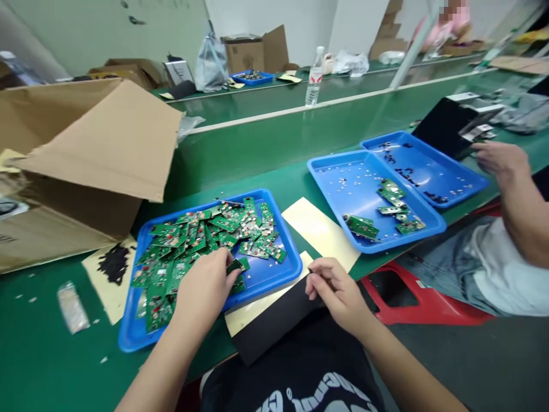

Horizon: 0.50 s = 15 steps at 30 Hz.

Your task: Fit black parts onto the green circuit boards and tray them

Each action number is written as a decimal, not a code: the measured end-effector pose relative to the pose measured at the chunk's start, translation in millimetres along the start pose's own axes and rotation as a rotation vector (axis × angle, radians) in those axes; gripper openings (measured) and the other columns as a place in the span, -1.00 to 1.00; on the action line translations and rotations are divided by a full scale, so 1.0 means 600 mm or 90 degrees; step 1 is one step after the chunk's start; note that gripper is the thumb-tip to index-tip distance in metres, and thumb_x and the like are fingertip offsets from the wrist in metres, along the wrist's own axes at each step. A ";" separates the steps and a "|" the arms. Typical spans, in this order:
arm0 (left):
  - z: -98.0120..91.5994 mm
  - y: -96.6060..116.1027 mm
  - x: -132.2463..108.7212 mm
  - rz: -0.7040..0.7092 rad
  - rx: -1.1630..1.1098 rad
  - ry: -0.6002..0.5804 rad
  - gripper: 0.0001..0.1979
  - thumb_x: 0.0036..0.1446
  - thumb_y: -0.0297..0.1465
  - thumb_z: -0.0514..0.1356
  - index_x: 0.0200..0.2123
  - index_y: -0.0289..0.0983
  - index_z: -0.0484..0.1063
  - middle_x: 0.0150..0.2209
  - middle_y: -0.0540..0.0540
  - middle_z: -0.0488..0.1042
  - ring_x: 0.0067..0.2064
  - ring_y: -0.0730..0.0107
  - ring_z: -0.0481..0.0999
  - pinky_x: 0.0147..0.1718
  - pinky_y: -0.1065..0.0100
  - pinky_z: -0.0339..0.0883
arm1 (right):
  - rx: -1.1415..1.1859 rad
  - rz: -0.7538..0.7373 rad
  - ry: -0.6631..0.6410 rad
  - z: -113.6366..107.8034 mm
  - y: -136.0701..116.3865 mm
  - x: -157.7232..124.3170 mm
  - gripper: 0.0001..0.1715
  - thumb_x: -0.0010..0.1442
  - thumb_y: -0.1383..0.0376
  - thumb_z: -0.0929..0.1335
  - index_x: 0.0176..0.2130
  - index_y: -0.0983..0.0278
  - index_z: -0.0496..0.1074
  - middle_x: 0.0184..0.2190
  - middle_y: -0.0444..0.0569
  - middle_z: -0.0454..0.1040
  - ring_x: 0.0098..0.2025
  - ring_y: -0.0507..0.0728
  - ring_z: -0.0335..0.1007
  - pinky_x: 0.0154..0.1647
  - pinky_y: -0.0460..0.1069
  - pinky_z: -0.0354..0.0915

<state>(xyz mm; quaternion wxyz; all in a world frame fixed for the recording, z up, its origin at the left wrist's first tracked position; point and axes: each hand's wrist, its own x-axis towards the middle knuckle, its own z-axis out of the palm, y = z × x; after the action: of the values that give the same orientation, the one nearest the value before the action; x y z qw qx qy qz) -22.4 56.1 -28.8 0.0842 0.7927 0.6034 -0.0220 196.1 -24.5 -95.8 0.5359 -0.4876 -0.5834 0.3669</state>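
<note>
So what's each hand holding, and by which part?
Left hand: a green circuit board, apparently pinched at the end toward the palm. Right hand: a tiny dark piece, pinched; too small to tell which part.

No text can be read surely, as the white letters [326,387] on the black cloth shirt [309,363] are distorted, while the red-and-white label [314,76] on the clear plastic bottle [312,96] and dark print [6,238] on the large brown cardboard box [55,240] are unclear.

Your left hand [206,283] grips a green circuit board [242,264] at the heaped blue tray [295,260] on the bench [43,360]; your right hand [338,290] pinches a small black piece [310,270] beside a black sheet [274,323].
</note>
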 end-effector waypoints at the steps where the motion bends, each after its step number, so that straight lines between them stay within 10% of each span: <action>1: -0.004 -0.002 0.002 -0.010 -0.016 0.002 -0.94 0.17 -0.39 0.11 -0.37 -0.22 0.31 -0.39 -0.14 0.50 -0.31 0.05 0.53 -0.44 0.29 0.28 | -0.012 -0.003 -0.012 0.003 0.002 -0.001 -0.85 0.35 0.23 0.19 -0.13 0.22 0.26 -0.53 -0.17 0.40 -0.55 -0.01 0.39 -0.52 -0.10 0.39; 6: -0.013 -0.014 0.005 -0.049 -0.152 0.052 -0.87 0.12 -0.28 0.13 -0.43 -0.17 0.31 -0.62 0.05 0.32 -0.60 0.29 0.35 -0.59 0.38 0.10 | -0.056 -0.005 -0.050 0.008 0.009 -0.002 -0.84 0.36 0.27 0.15 -0.07 0.21 0.19 -0.52 -0.19 0.35 -0.53 -0.01 0.36 -0.48 -0.09 0.37; 12: -0.011 0.000 -0.008 -0.069 -0.570 0.295 -0.77 -0.01 -0.22 0.31 -0.48 -0.19 0.35 -0.50 0.05 0.39 -0.51 0.43 0.32 -0.54 0.43 0.16 | -0.090 -0.026 -0.060 0.012 0.007 0.003 -0.84 0.33 0.35 0.16 -0.07 0.20 0.15 -0.53 -0.22 0.33 -0.52 0.00 0.34 -0.48 -0.10 0.33; 15: -0.009 0.024 -0.020 -0.108 -0.834 0.189 -0.74 -0.03 -0.22 0.35 -0.30 -0.19 0.43 -0.48 0.05 0.40 -0.47 0.45 0.39 -0.50 0.47 0.23 | -0.092 -0.054 -0.070 0.015 -0.004 0.007 -0.82 0.34 0.35 0.16 -0.05 0.19 0.15 -0.52 -0.22 0.33 -0.51 0.00 0.36 -0.46 -0.10 0.33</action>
<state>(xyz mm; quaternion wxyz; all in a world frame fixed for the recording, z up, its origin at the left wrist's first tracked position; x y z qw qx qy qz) -12.4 41.7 -20.3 0.4619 0.5225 0.5571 0.4508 187.3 -20.4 -94.0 0.4816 -0.4789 -0.6570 0.3274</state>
